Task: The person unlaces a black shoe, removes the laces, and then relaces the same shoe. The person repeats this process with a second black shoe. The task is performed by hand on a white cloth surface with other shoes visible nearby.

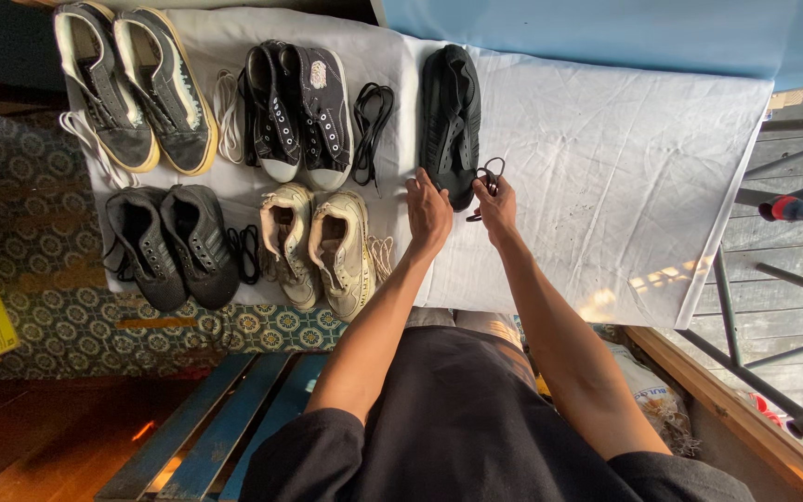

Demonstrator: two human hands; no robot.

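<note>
Both arms outstretched: left hand touches black shoe, right hand pinches lace.

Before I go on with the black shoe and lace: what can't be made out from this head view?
- Black shoe: dark on dark, so eyelets and any threaded lace are unreadable.
- Black lace: a small tangle; its free ends are lost behind the right hand.
- Left hand: seen from the back; fingertips hidden, so its grip on the shoe is unclear.
- Grey shoes: heel ends cut by the top edge.
</note>
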